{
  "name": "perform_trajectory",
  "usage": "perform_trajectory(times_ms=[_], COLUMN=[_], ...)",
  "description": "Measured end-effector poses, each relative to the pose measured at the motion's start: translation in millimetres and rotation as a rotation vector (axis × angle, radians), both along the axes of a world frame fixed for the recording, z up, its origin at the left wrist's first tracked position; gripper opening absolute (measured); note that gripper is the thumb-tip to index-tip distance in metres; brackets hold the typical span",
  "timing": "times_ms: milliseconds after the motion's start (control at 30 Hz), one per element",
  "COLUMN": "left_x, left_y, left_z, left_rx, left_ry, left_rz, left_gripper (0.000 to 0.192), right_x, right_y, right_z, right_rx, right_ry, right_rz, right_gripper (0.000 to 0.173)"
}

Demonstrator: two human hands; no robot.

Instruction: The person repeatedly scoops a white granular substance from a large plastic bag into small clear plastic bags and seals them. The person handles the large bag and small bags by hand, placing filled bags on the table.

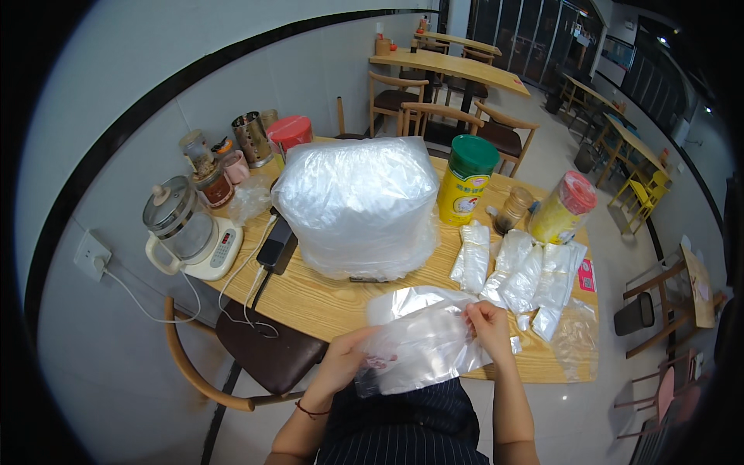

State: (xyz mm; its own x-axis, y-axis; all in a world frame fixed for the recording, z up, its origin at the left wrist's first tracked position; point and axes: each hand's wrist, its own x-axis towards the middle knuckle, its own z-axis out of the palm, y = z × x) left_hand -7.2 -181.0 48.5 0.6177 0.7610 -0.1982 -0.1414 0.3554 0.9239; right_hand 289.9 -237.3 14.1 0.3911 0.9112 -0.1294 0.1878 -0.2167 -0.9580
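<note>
A thin clear plastic bag (424, 349) is stretched between my two hands over the near table edge. My left hand (354, 357) grips its left side, with some fingers showing through the film. At the bag's upper right, my right hand (487, 326) pinches the edge between thumb and fingers. Another piece of clear plastic (386, 305) lies on the table just behind it. Beyond stands a large stack of clear bags (357, 209) wrapped in plastic. To the right lie several banded bundles of folded clear bags (475, 253).
On the wooden table (325, 305) stand a glass kettle (186, 221) on its base, a black power adapter (276, 244) with cables, a green-lidded yellow canister (467, 180), a red-lidded canister (562, 208) and a small jar (512, 210). A chair (270, 349) is at the left.
</note>
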Motion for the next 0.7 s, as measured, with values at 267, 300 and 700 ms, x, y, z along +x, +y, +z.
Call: perform_trajectory(times_ms=[267, 300, 700], left_x=[-19, -22, 16], left_y=[4, 6, -18], left_z=[-14, -14, 13], left_rx=[0.120, 0.140, 0.548], left_ry=[0.032, 0.044, 0.301], left_rz=[0.046, 0.067, 0.139], left_gripper=[0.039, 0.040, 0.022], right_x=[-32, -36, -104], right_y=[-5, -4, -6], right_z=[23, 22, 17], right_rx=[-0.033, -0.029, 0.017], right_ry=[0.340, 0.358, 0.695], right_rz=[0.190, 0.118, 0.279], right_gripper=[0.013, 0.012, 0.013])
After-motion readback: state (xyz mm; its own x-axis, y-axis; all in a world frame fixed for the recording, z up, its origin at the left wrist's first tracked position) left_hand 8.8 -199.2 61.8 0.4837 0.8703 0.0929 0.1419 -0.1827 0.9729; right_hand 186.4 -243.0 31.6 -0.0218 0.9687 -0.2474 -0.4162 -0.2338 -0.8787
